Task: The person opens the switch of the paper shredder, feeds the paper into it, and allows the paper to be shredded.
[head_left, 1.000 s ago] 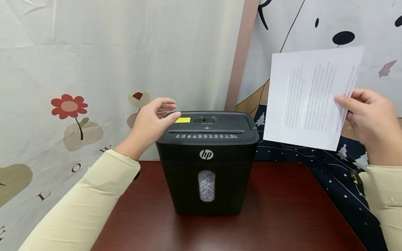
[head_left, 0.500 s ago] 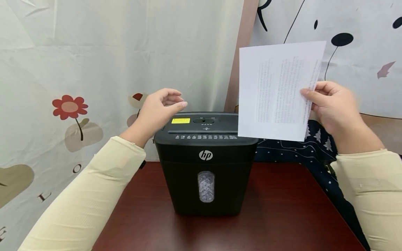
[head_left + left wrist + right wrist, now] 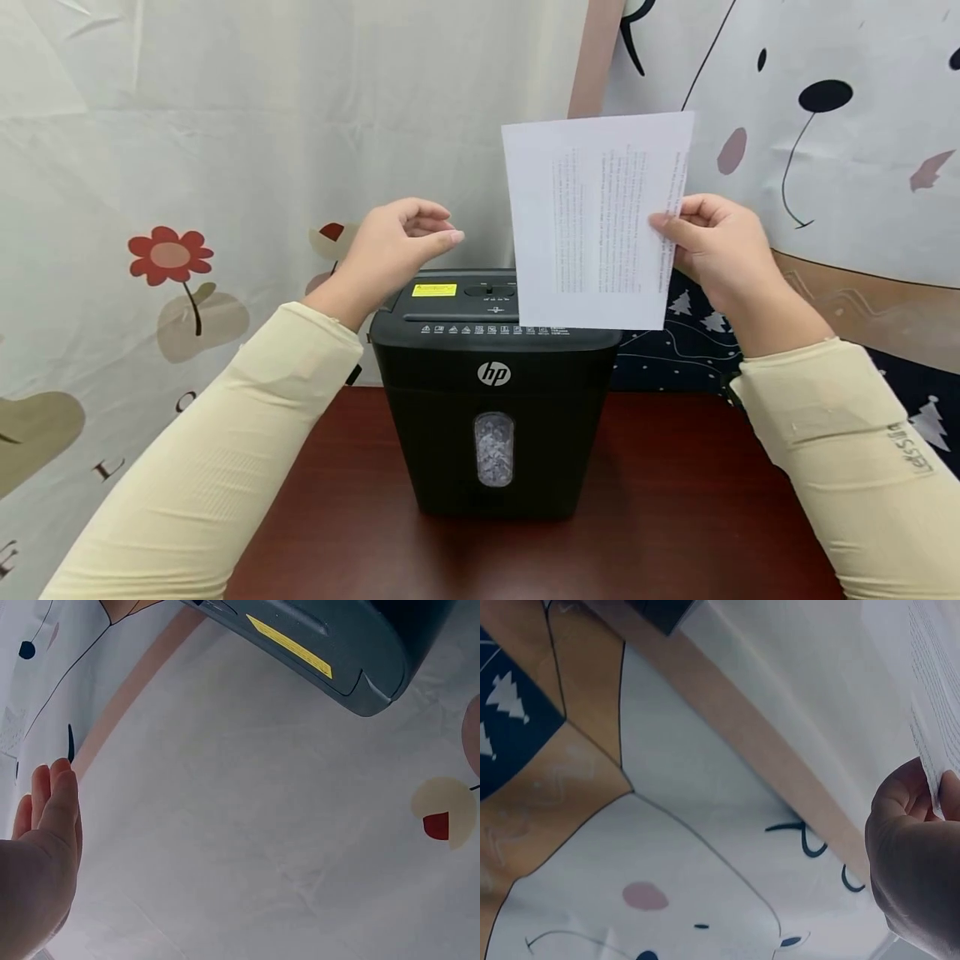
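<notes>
My right hand [image 3: 723, 250] pinches a printed sheet of paper [image 3: 592, 225] by its right edge, thumb in front and fingers behind. The sheet stands upright and, in the head view, overlaps the right part of a black paper shredder's top. In the right wrist view the paper [image 3: 934, 697] rises from between thumb and fingers. My left hand [image 3: 397, 250] hovers over the left end of the shredder [image 3: 442, 392], fingers loosely bent and holding nothing. The left wrist view has the left hand [image 3: 49, 840] at its left edge, apart from the shredder [image 3: 352, 667].
The shredder stands on a dark red-brown table [image 3: 675, 475]. Its front window [image 3: 494, 450] shows paper shreds inside, and its feed slot [image 3: 457, 317] runs across the top, partly behind the sheet. A patterned curtain [image 3: 247, 150] hangs close behind.
The right hand has carried the sheet leftward, from beside the shredder to over its top. My left hand has risen slightly and shifted right, off the shredder's left corner.
</notes>
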`<state>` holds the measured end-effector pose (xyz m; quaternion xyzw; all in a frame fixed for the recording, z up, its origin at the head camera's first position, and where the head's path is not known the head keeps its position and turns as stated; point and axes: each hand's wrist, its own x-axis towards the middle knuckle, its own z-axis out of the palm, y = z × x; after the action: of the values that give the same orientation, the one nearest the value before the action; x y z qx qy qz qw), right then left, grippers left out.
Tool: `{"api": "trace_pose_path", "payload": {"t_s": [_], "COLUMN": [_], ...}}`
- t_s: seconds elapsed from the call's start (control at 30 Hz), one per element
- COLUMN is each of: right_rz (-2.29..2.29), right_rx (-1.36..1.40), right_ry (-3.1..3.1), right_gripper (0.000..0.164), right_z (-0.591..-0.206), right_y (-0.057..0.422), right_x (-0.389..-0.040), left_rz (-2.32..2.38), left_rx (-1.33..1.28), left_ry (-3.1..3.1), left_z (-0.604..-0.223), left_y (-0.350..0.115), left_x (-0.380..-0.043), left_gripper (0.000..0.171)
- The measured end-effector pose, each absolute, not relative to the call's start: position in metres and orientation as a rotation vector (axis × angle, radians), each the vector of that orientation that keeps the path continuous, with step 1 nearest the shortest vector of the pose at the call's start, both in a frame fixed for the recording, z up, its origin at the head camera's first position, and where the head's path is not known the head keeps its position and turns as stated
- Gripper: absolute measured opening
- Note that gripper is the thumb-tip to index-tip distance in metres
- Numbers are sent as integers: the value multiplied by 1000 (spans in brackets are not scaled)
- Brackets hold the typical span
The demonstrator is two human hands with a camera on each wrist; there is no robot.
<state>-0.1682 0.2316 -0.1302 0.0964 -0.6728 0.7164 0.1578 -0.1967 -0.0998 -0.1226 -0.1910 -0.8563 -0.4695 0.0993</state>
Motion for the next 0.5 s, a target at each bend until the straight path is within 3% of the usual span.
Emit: {"api": "trace_pose_path", "payload": {"t_s": [0.5], "right_rz": [1855], "right_rx": [267], "right_ry": [-2092], "right_gripper": [12], "right_z": [-134], "right_y": [190], "right_x": [-190], "left_rz": [-1323], "left_rx": [-555], "left_ry": [-2582], "left_z": [-119], "left_y": [-93], "left_x": [-215], "left_gripper": [37]}}
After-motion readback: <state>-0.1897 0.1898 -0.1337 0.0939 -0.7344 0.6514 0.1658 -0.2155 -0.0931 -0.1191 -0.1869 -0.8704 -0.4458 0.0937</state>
